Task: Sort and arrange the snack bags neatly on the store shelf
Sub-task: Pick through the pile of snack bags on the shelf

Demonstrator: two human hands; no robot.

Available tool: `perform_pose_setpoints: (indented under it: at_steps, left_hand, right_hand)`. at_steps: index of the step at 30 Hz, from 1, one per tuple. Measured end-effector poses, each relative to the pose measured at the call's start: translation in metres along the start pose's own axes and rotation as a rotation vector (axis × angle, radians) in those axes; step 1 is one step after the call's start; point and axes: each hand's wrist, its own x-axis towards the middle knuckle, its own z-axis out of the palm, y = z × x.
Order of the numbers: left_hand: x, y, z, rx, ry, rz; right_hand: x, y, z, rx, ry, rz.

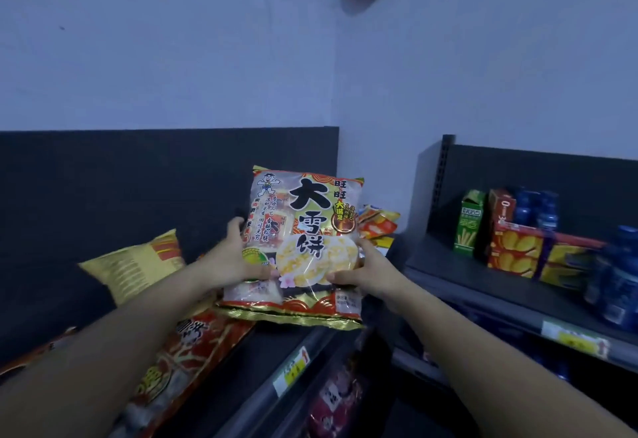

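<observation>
I hold a large rice-cracker snack bag (303, 230), gold and red with big black characters, upright over the top of the dark store shelf (262, 355). My left hand (231, 258) grips its left edge and my right hand (366, 272) grips its lower right edge. A yellow snack bag (138, 265) leans against the shelf's back panel to the left. A red and orange snack bag (186, 355) lies flat under my left forearm. Behind the held bag, at the shelf's right end, small orange packets (378, 222) peek out.
A second shelf unit (500, 285) stands to the right with a green box (469, 222), red and yellow boxes (514, 248) and blue bottles (618, 282). Yellow price tags (291, 370) mark the shelf edges. Red packets (335, 399) sit on a lower level.
</observation>
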Motion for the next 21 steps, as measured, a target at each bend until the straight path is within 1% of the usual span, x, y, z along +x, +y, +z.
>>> perform_pose_setpoints:
  at_steps: [5,11,14,17,21]
  left_hand:
    - [0.093,0.01,-0.001,0.024,0.017,0.138]
    - [0.191,0.021,0.016,0.044,-0.031,0.163]
    - [0.239,0.019,0.033,0.05,-0.037,0.126]
    - [0.288,0.016,0.056,0.039,-0.051,0.082]
    - [0.344,0.008,0.083,-0.035,-0.049,-0.014]
  right_hand:
    - [0.081,-0.008,-0.035,-0.002,0.036,0.033]
    - [0.162,0.001,-0.08,-0.075,0.115,0.063]
    - [0.203,0.015,-0.107,-0.048,0.101,0.089]
    - [0.245,0.03,-0.132,-0.07,0.09,0.083]
    - [0.309,0.05,-0.162,-0.094,0.044,0.105]
